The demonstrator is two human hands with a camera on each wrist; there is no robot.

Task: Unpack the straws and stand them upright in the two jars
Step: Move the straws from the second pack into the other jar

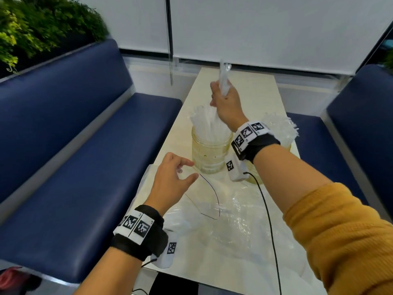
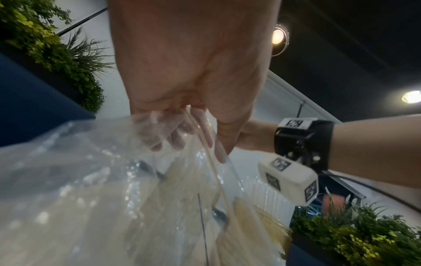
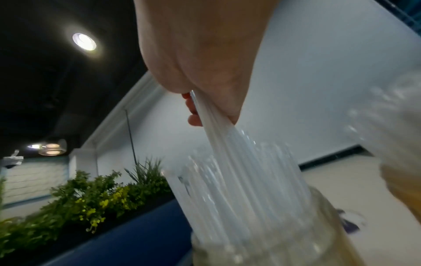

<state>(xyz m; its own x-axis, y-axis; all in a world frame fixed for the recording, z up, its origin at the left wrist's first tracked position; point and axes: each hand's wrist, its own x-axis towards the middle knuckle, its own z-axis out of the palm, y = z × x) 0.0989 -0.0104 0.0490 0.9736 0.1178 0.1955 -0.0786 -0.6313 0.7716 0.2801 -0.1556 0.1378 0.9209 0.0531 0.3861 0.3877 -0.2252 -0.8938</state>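
Observation:
My right hand [image 1: 223, 96] grips a bunch of clear straws [image 1: 223, 78] above the left glass jar [image 1: 210, 153], which holds several straws standing upright. In the right wrist view the held straws [image 3: 218, 129] slant down into the jar's mouth [image 3: 262, 234]. A second jar [image 1: 287, 143], mostly hidden behind my right wrist, also carries straws [image 1: 278, 126]. My left hand [image 1: 176, 175] pinches the open edge of the clear plastic straw bag [image 1: 204, 201] lying on the table; the left wrist view shows the fingers [image 2: 177, 133] behind the bag's film [image 2: 91, 180].
The narrow cream table [image 1: 251, 92] runs away from me between two blue benches [image 1: 74, 156] [image 1: 361, 128]. Crumpled clear wrapping [image 1: 234, 241] covers the near end. A black cable [image 1: 270, 220] trails from my right wrist. Plants [image 1: 38, 26] stand behind the left bench.

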